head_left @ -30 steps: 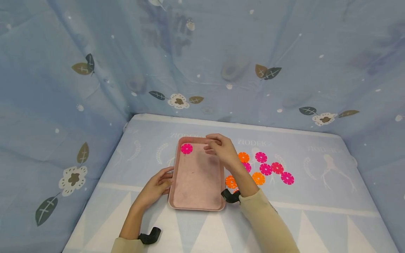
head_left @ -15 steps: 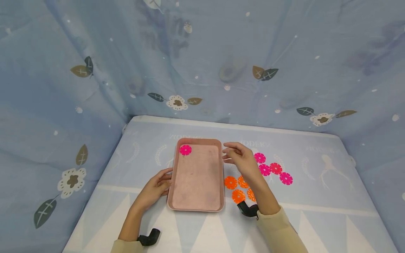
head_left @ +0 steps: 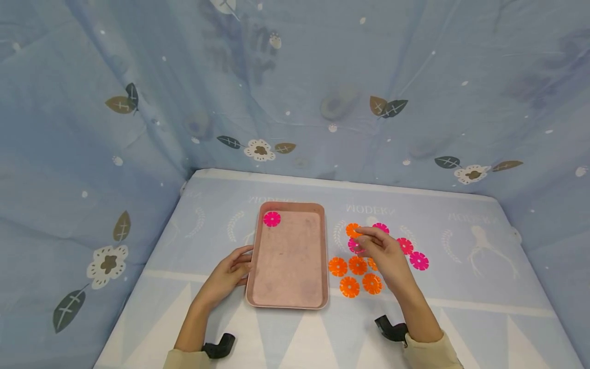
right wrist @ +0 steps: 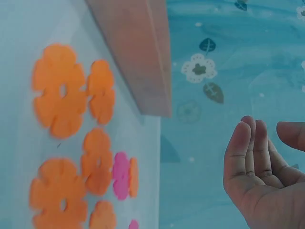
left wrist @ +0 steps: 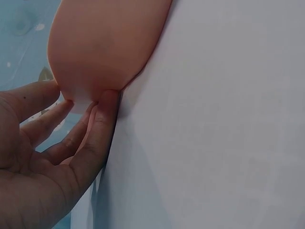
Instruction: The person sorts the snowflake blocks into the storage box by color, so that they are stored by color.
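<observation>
Over discs [head_left: 357, 265]; right hand [head_left: 386, 256] (moved rightward)

read: "modern" [head_left: 371, 209] | on: pale blue tabletop cover [head_left: 488, 271] | repeated in a row, far side

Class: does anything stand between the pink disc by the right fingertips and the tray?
Only the raised right wall of the tray stands in the way; the pink disc would likely need lifting over it. Nothing else visible lies between.
</observation>
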The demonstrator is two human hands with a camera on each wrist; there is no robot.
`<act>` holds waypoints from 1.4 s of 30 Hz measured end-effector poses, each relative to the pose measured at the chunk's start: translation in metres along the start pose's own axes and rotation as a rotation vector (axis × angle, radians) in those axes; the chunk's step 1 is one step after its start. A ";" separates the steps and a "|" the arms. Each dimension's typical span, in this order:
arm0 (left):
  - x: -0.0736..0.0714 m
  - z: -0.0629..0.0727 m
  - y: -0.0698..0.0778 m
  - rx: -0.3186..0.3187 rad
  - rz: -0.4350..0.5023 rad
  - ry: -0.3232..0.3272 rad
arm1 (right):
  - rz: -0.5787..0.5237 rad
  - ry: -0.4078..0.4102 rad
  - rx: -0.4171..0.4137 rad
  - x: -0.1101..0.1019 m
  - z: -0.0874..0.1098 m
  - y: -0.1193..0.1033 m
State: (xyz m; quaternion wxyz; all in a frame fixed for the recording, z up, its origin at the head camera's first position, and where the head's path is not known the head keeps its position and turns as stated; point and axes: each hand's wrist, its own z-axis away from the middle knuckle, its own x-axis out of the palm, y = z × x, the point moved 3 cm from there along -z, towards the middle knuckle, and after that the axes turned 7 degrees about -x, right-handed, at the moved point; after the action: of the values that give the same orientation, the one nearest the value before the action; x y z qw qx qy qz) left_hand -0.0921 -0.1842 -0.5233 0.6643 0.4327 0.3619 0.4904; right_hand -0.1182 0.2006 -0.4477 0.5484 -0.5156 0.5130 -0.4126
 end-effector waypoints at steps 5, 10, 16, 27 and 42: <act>0.000 0.000 -0.001 -0.008 0.005 0.006 | 0.019 0.024 -0.003 -0.017 0.011 0.009; 0.000 0.000 -0.001 -0.009 0.011 0.003 | 0.064 0.069 -0.009 -0.036 0.023 0.014; 0.001 0.001 0.000 -0.011 0.013 0.000 | 0.076 0.141 -0.013 -0.062 0.032 0.018; 0.000 0.001 0.002 -0.014 -0.001 -0.001 | 0.002 0.324 0.078 -0.114 0.041 0.036; 0.001 0.002 0.003 -0.020 0.008 0.000 | 0.354 0.270 0.176 -0.145 0.034 0.066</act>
State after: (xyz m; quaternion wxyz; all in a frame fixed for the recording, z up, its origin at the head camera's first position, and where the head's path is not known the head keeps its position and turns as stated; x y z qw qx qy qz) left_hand -0.0916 -0.1831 -0.5198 0.6664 0.4274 0.3553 0.4970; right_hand -0.1086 0.3561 -0.4953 0.5815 -0.3080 0.6259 -0.4186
